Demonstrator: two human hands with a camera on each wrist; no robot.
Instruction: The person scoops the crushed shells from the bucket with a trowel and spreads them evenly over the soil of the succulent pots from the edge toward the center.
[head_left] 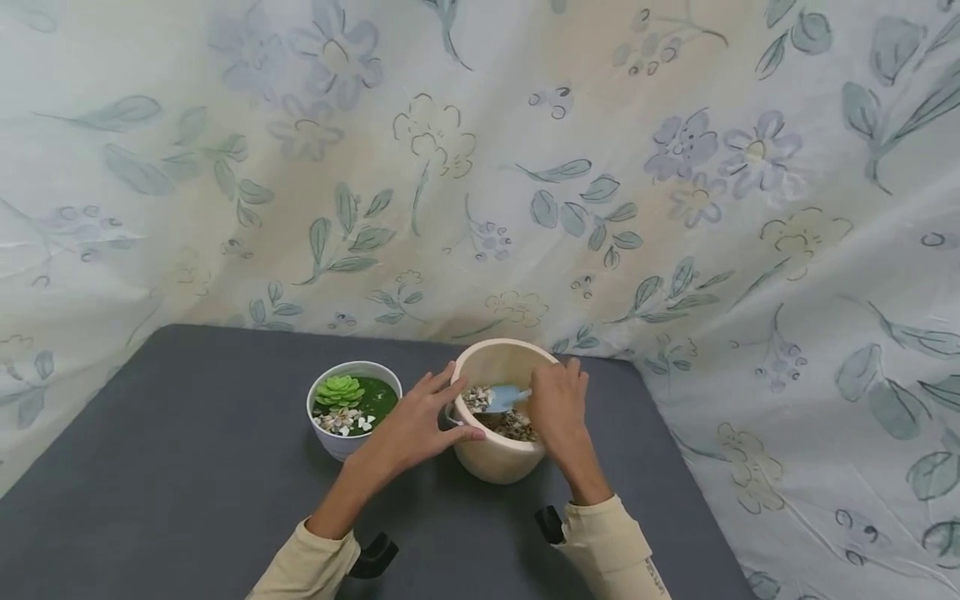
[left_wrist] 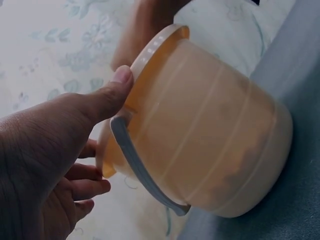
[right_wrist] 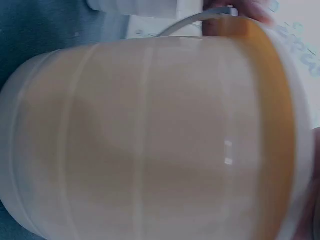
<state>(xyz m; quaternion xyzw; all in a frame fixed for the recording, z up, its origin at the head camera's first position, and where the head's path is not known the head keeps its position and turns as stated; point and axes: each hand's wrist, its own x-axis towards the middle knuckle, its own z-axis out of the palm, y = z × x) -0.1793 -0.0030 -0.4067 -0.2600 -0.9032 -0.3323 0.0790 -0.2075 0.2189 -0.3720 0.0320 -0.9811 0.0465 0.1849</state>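
Note:
A cream plastic bucket (head_left: 498,462) stands on the dark table, with pebbly, gravel-like material (head_left: 516,427) inside. My left hand (head_left: 412,425) holds the left side of its rim, thumb at the front edge and fingers spread along the side. In the left wrist view the thumb (left_wrist: 112,92) presses the rim above a grey handle (left_wrist: 145,172) that hangs down. Over the bucket's right side, my right hand (head_left: 558,404) grips a small light-blue shovel (head_left: 504,398), its blade down among the pebbles. The bucket wall (right_wrist: 165,125) fills most of the right wrist view.
Left of the bucket stands a white pot (head_left: 337,442) holding a green succulent (head_left: 340,391), dark green moss-like cover and pale stones (head_left: 348,422). The dark grey tabletop (head_left: 172,467) ends at a floral curtain (head_left: 480,208) behind and to the right.

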